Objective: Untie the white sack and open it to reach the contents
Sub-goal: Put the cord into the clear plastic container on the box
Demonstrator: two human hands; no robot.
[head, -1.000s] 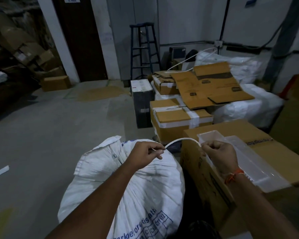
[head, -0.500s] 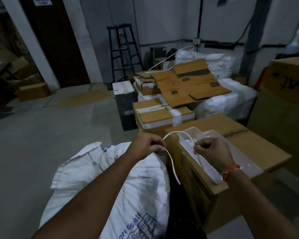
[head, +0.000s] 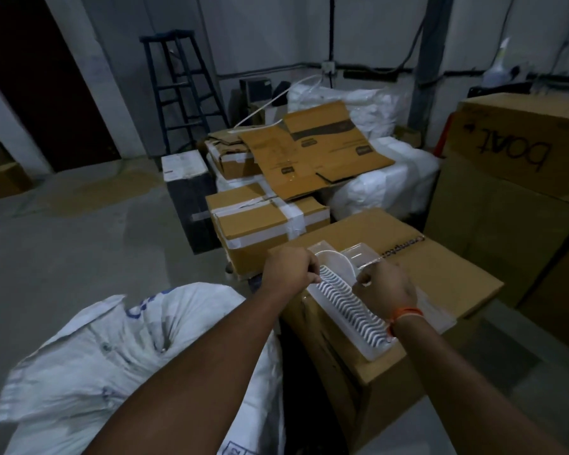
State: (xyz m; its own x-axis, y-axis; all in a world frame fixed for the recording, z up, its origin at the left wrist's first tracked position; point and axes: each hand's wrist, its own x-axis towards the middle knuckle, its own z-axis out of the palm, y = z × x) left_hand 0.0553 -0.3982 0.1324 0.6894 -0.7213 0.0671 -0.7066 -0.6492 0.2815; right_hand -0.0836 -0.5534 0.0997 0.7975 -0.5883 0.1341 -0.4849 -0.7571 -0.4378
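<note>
Head view, read from the left: the white sack (head: 119, 349) lies low on the floor at the person's left, bulging, its gathered neck and loose top flap toward the upper left, its length running from that neck down toward the bottom edge of the picture; the left forearm crosses above its right shoulder; the left hand (head: 288, 269) is closed in a fist on one end of a white tie (head: 334, 257), which arches across to the right hand (head: 383, 284), also pinched shut on it; the two hands are near each other but apart, both held over a clear plastic tray (head: 349, 307) of ribbed white strips on top of a cardboard box (head: 440, 267) just right of the sack; neither hand touches the sack. Judging by this, the tie appears off the neck, so the opening step lies down and to the left of both hands, and the left hand is the nearer one to reach it.
</note>
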